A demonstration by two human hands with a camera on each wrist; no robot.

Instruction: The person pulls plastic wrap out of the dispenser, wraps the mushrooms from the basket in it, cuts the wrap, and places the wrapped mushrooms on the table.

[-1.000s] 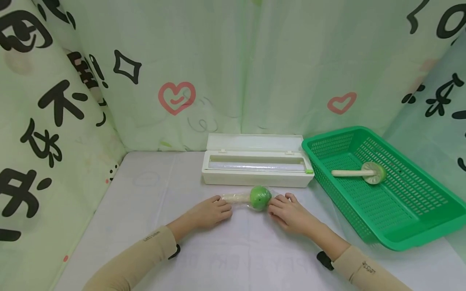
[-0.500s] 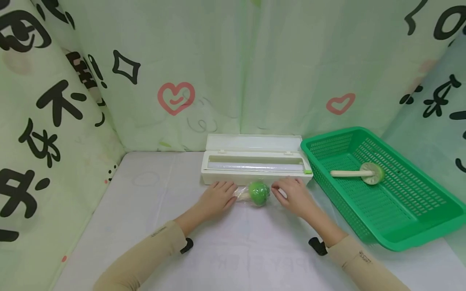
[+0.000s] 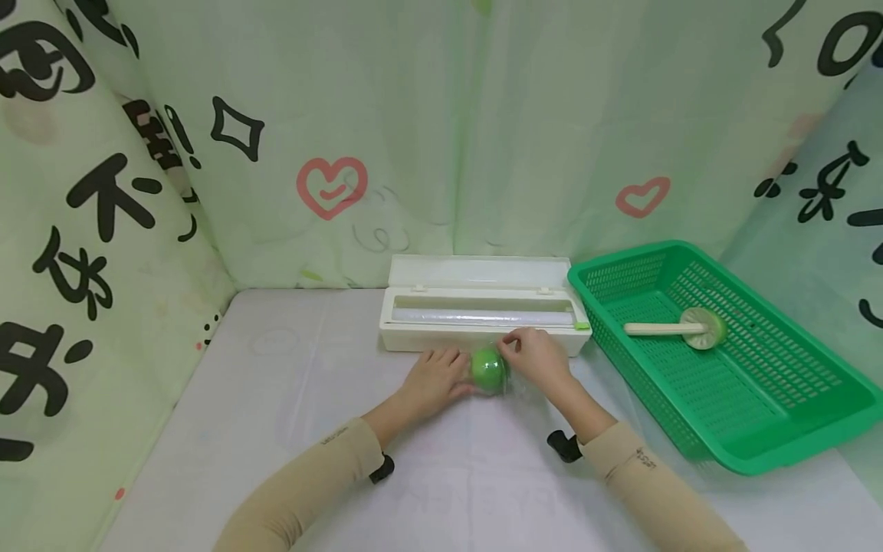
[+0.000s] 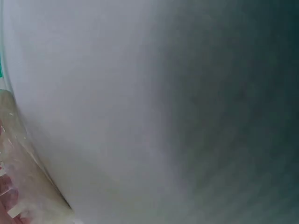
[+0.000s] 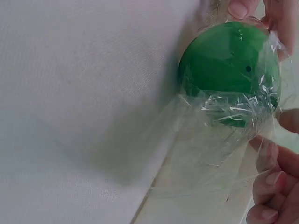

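Note:
A toy mushroom (image 3: 488,371) with a green cap lies wrapped in clear cling film (image 5: 219,140) in front of the white box. My left hand (image 3: 436,381) grips its stem, which it hides in the head view; the wrapped pale stem (image 4: 28,177) shows at the edge of the left wrist view. At the cap's right side my right hand (image 3: 541,359) pinches the loose film between thumb and forefinger. In the right wrist view, film hangs off the green cap (image 5: 229,65) in a wide crumpled flap.
Behind the hands stands a white cling film dispenser box (image 3: 441,338), lid raised, with a film roll (image 3: 483,316) inside. A green perforated basket (image 3: 752,452) on the right holds another green-capped mushroom (image 3: 704,330). Printed curtains (image 3: 414,115) surround the white tabletop (image 3: 290,368).
My left hand has slid right along the stem, now covering it. My right hand has come up and inward to the film beside the cap. The basket's mushroom has not moved.

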